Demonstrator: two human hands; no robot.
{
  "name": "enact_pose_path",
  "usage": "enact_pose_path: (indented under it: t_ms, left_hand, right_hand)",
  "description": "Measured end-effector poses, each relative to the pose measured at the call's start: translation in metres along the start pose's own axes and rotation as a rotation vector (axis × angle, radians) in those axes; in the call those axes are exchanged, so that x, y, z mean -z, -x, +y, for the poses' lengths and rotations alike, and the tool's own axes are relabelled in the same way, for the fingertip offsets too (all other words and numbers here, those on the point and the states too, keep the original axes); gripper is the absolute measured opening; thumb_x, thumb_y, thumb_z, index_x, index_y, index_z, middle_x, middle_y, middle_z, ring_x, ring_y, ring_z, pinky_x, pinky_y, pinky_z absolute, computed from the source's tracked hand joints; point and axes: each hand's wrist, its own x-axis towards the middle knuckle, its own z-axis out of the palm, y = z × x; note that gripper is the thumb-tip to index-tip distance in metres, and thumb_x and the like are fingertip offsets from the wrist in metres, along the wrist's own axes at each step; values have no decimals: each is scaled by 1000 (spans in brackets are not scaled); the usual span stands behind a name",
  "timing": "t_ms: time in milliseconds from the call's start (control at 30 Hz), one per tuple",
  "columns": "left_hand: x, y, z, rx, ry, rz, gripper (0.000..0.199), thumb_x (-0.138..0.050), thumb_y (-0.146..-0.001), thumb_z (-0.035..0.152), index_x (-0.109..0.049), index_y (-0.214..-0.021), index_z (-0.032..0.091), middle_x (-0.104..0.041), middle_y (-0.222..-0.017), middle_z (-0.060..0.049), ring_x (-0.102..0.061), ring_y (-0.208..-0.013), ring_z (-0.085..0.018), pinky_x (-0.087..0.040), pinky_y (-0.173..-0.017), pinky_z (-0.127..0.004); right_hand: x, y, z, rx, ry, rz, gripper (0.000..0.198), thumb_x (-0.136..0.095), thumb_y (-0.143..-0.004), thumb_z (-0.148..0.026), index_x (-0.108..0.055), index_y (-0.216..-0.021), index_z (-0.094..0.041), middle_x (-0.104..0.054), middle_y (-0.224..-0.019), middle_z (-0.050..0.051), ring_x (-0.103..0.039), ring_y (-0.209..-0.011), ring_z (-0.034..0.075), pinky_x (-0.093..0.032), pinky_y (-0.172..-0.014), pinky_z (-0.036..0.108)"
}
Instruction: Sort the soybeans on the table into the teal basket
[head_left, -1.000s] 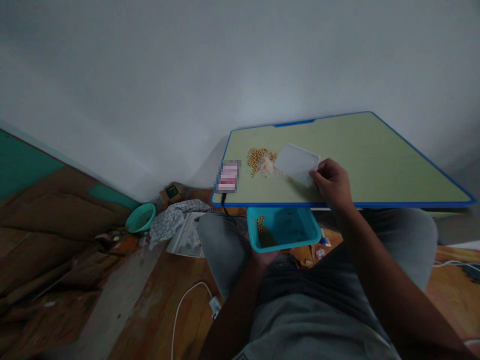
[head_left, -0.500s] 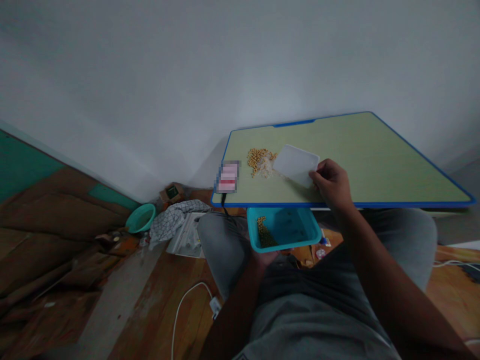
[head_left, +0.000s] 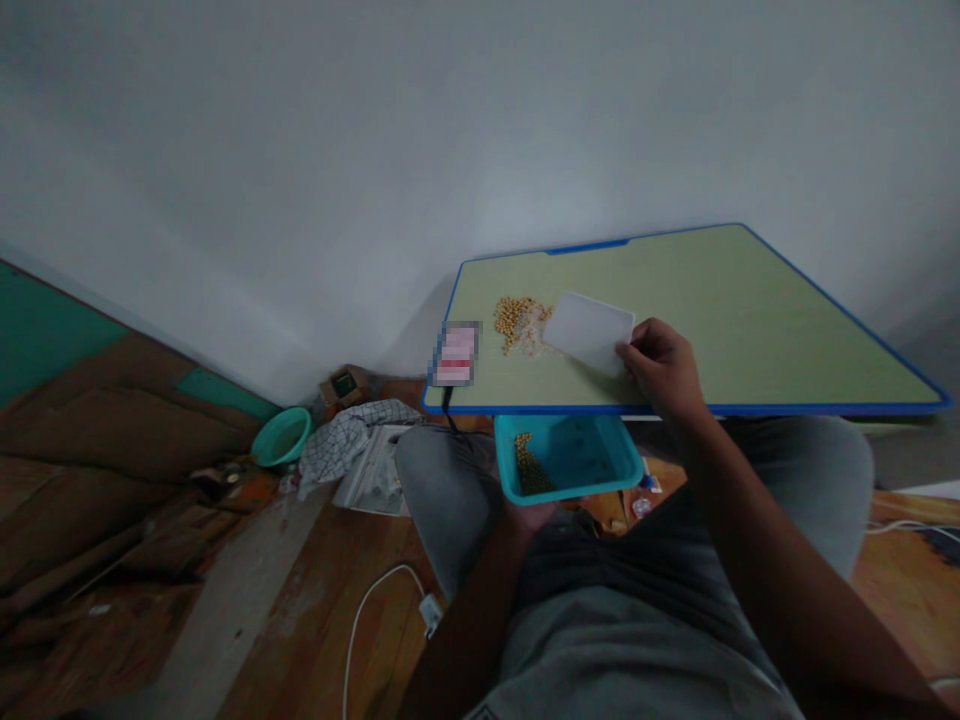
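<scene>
The surface [head_left: 750, 320] has a pale green top and a blue rim. Toward its left end lies a loose heap of tan beans [head_left: 512, 318], with a patch of pale grains [head_left: 532, 328] touching the heap's right side. Near the left edge, apart from the beans, lies a pixelated pink object [head_left: 456, 353]. Below, on the wooden floor [head_left: 300, 620], lie papers [head_left: 379, 475] and a white cord [head_left: 354, 630], well apart.
</scene>
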Motion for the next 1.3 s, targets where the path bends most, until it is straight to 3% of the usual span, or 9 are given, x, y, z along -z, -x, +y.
enact_pose_path:
  t_ms: [133, 333, 467, 800, 1300]
  left_hand:
    - [1, -2, -2, -3, 20, -20, 90, -23, -103, 75, -73, -152, 19, -65, -168, -19, -61, -146, -55, -55, -100, -74]
    - [-1, -1, 0, 4, -3, -9, 88, -23, -103, 77, -75, -151, 24, -69, -165, -14, -56, -151, -58, -54, -103, -75]
    - [4, -4, -2, 5, 23, -41, 85, -32, -102, 75, -76, -149, 19, -69, -164, -19, -58, -151, -56, -55, -102, -75]
    - [-2, 0, -1, -13, -33, 8, 91, -16, -106, 74, -75, -152, 22, -70, -163, -16, -61, -148, -57, -55, -101, -75]
    - [16, -7, -11, -38, 54, -113, 88, -23, -106, 77, -77, -150, 24, -71, -163, -15, -56, -151, -58, -51, -106, -78]
  right_hand:
    - [0, 0, -2, -9, 0, 2, 25, -79, -75, -37, -56, -78, -28, -57, -64, -3, -51, -57, 17, -37, -53, 29]
    - [-1, 1, -1, 6, -1, -25, 26, -79, -74, -39, -56, -79, -28, -56, -65, -3, -50, -58, 17, -36, -53, 28]
    - [-1, 1, -1, -17, -8, -12, 28, -80, -73, -40, -56, -79, -28, -56, -65, -3, -49, -57, 16, -37, -52, 29]
    - [0, -1, 3, 16, -8, -41, 29, -80, -76, -40, -54, -81, -28, -55, -66, -3, -48, -58, 16, -35, -53, 27]
    - [-1, 1, -5, -21, -61, -66, 25, -81, -72, -36, -58, -77, -27, -58, -65, -3, -50, -58, 15, -35, -53, 27]
